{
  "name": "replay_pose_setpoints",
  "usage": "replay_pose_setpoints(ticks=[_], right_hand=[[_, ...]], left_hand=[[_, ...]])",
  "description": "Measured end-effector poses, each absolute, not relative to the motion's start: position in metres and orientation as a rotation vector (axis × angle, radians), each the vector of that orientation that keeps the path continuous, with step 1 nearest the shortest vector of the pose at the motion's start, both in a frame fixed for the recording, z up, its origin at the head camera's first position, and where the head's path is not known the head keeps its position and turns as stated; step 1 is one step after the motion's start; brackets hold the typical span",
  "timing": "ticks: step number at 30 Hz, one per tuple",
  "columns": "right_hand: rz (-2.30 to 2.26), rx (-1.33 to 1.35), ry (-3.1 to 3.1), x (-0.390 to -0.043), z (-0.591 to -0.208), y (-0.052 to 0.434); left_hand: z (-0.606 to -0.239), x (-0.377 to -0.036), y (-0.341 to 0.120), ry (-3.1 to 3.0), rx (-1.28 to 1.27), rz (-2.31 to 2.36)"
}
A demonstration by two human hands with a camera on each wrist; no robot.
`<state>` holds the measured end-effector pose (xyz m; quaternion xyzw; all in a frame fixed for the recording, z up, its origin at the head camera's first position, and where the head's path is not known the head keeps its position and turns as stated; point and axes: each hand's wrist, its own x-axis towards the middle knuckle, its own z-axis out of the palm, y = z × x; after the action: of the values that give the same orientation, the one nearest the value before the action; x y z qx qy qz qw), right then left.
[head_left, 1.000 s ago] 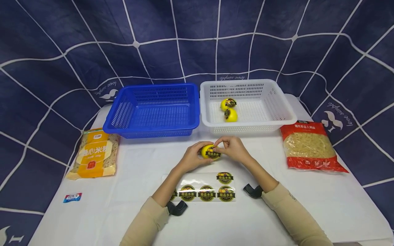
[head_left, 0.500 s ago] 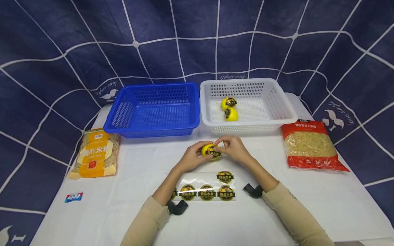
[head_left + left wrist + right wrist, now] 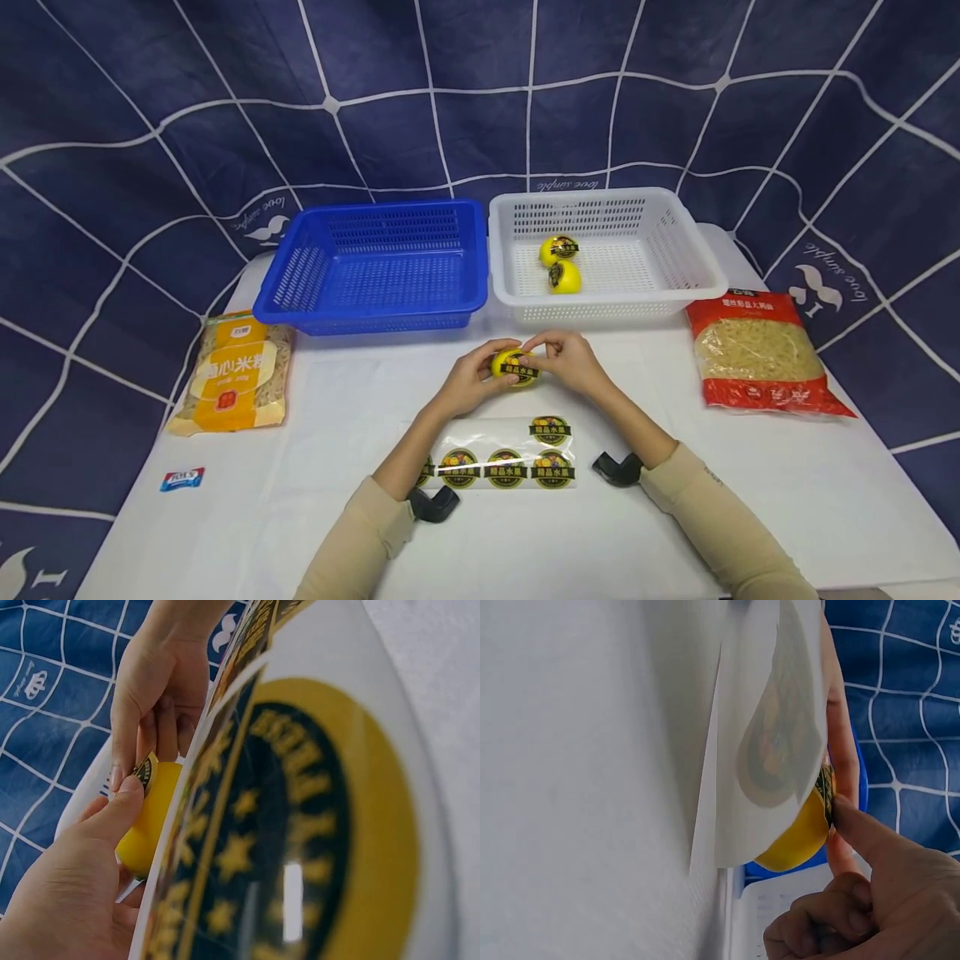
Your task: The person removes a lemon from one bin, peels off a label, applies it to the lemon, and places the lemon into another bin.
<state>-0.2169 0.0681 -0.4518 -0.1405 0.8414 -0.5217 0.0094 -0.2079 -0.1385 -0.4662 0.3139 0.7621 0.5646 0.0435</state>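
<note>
A yellow lemon with a round black-and-gold fruit sticker on its side is held above the white table. My left hand grips it from the left, its thumb at the sticker's edge in the left wrist view. My right hand is at the lemon's right side, thumb on the sticker and index finger at the top. The right wrist view shows a fingertip pressing the sticker, the other fingers curled. Below the hands lies a sheet of stickers, which partly blocks both wrist views.
A white basket with two stickered lemons stands behind the hands, beside a blue basket. Food bags lie at both sides, a yellow one left and a red one right. A small packet lies front left.
The right thumb stays on the sticker with only slight movement. Both hands keep their hold on the lemon; the whole head view has shifted a little.
</note>
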Motion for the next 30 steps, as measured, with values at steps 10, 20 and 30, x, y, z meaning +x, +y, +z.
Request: replay_pose_setpoints(ticks=[10,20,30], right_hand=[[-1.788,-0.334,2.467,-0.219,-0.455,0.069],[-1.809,-0.406,2.437,-0.208,-0.433,0.064],[-1.836,-0.517,2.416,-0.209,-0.437,0.067]], left_hand=[[-0.452,-0.203,-0.139,2.277,0.989,1.766],[-0.451,-0.204,-0.14,2.362,0.998,1.687],[-0.448,-0.201,-0.138,2.433,1.017,1.6]])
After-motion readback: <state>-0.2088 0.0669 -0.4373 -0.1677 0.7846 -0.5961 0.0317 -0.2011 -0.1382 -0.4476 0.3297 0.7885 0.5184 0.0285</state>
